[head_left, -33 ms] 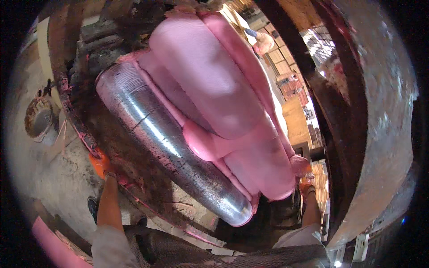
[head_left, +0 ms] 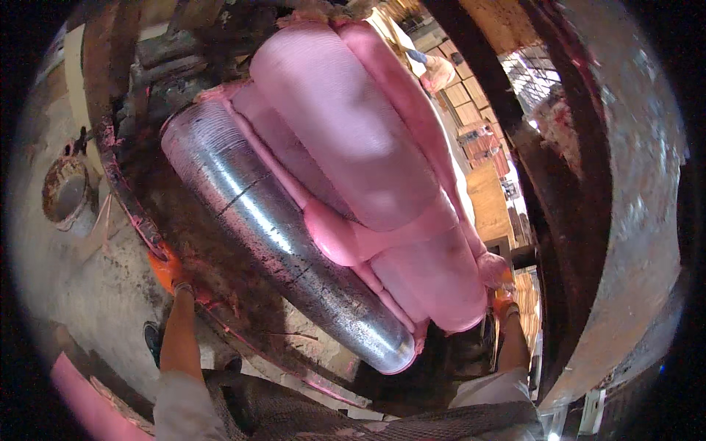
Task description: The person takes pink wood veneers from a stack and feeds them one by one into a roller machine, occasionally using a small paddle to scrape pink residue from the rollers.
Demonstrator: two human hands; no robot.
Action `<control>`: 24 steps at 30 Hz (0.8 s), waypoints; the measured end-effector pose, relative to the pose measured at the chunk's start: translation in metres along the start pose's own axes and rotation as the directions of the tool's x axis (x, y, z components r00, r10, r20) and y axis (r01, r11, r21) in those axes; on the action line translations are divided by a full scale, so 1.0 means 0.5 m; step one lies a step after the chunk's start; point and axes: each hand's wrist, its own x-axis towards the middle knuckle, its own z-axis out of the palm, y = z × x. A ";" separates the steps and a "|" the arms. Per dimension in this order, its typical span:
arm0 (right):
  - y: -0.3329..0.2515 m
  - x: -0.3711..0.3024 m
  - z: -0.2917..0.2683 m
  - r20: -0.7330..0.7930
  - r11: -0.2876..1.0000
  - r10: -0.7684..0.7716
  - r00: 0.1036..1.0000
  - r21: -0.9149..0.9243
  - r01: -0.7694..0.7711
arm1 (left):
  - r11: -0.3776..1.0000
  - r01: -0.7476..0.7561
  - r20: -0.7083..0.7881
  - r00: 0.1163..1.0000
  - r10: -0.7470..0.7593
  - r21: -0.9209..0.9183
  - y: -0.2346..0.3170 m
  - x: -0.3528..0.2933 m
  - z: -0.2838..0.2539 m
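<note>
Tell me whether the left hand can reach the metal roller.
Probably yes: the left hand, gloved in orange, is at the dark rail, and nothing visible blocks the way to the metal roller.

Grey floor (head_left: 81,294); stained bucket (head_left: 71,196) standing on it.

Roller (head_left: 287,242): metal, glossy, speckled. Pink mass (head_left: 346,125): smooth, soft sheen. Floor (head_left: 88,294): matt, rough. Dark cloth (head_left: 309,404): coarse weave, apparently matt; dim.
</note>
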 end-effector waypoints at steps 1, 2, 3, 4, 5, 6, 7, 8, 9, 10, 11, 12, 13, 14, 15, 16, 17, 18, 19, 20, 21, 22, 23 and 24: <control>-0.015 0.013 0.002 0.018 0.999 -0.022 1.000 0.023 0.022 | 1.000 -0.016 0.007 1.000 0.016 -0.008 0.006 -0.006 -0.001; -0.059 0.035 -0.005 0.028 0.997 -0.057 0.998 0.052 0.056 | 1.000 -0.026 0.005 1.000 0.027 -0.014 0.006 -0.005 -0.006; -0.105 0.053 -0.017 0.031 0.992 -0.095 0.995 0.091 0.092 | 0.999 -0.040 0.004 0.999 0.040 -0.024 0.010 0.002 -0.008; -0.182 0.083 -0.072 0.016 0.983 -0.148 0.989 0.115 0.145 | 0.999 -0.029 -0.008 1.000 0.029 -0.042 0.009 0.013 -0.016; -0.215 0.086 -0.103 0.009 0.974 -0.176 0.984 0.148 0.173 | 0.997 -0.041 0.006 0.999 0.042 -0.059 0.017 0.011 -0.013; -0.224 0.080 -0.098 0.014 0.965 -0.185 0.983 0.192 0.179 | 0.995 -0.046 0.030 0.998 0.049 -0.084 0.029 0.006 -0.006; -0.308 0.096 -0.151 0.001 0.943 -0.244 0.970 0.233 0.238 | 0.994 -0.014 0.028 0.999 0.017 -0.112 0.027 0.011 -0.017; -0.342 0.092 -0.165 -0.002 0.923 -0.273 0.962 0.283 0.262 | 0.991 -0.008 0.052 0.999 0.015 -0.137 0.026 0.003 -0.016; -0.381 0.090 -0.177 0.000 0.899 -0.302 0.953 0.332 0.285 | 0.991 -0.008 0.061 0.998 0.017 -0.132 0.024 -0.007 -0.014; -0.444 0.088 -0.201 -0.008 0.865 -0.345 0.939 0.387 0.321 | 0.991 -0.005 0.057 0.998 0.012 -0.130 0.019 -0.007 -0.017; -0.507 0.082 -0.236 -0.013 0.826 -0.386 0.922 0.439 0.352 | 0.991 0.000 0.049 0.999 0.006 -0.130 0.022 0.002 -0.020; -0.566 0.069 -0.270 -0.028 0.781 -0.423 0.906 0.495 0.380 | 0.994 -0.026 0.052 0.998 0.031 -0.107 0.028 0.013 -0.019; -0.598 0.053 -0.299 -0.039 0.738 -0.444 0.895 0.550 0.391 | 0.995 -0.053 0.071 0.996 0.059 -0.079 0.029 0.009 -0.014; -0.624 0.034 -0.316 -0.047 0.692 -0.462 0.886 0.605 0.393 | 0.995 -0.086 0.091 0.992 0.090 -0.043 0.023 0.007 -0.009; -0.673 0.022 -0.348 -0.057 0.626 -0.499 0.865 0.666 0.405 | 0.994 -0.093 0.062 0.993 0.097 -0.059 0.017 0.008 -0.010; -0.697 0.005 -0.369 -0.065 0.565 -0.522 0.851 0.721 0.401 | 0.992 -0.108 0.043 0.993 0.111 -0.072 0.020 0.009 -0.002; -0.724 -0.019 -0.385 -0.075 0.489 -0.547 0.834 0.780 0.391 | 0.989 -0.125 0.026 0.991 0.128 -0.078 0.016 0.009 -0.001; -0.738 -0.047 -0.395 -0.083 0.415 -0.566 0.820 0.831 0.371 | 0.990 -0.108 0.029 0.993 0.111 -0.087 0.013 0.007 -0.004; -0.755 -0.074 -0.399 -0.098 0.345 -0.592 0.800 0.866 0.362 | 0.991 -0.093 0.019 0.995 0.096 -0.100 0.018 0.011 -0.009; -0.736 -0.103 -0.396 -0.153 0.288 -0.623 0.767 0.867 0.407 | 0.990 -0.077 0.024 0.996 0.081 -0.121 0.025 0.005 -0.007; -0.809 -0.232 -0.445 -0.124 0.221 -0.629 0.767 0.918 0.330 | 0.998 -0.023 0.063 0.998 0.026 -0.053 0.036 0.031 -0.041; -0.762 -0.212 -0.405 -0.035 0.174 -0.711 0.702 0.959 0.224 | 0.997 -0.029 0.077 0.996 0.035 -0.067 0.026 0.028 -0.029; -0.716 -0.164 -0.355 0.037 0.136 -0.782 0.622 0.984 0.112 | 0.996 -0.033 0.100 0.994 0.041 -0.083 0.007 0.029 0.000; -0.704 -0.211 -0.331 -0.059 0.157 -0.771 0.634 0.948 0.278 | 0.995 -0.036 0.087 0.995 0.044 -0.093 0.019 0.035 -0.014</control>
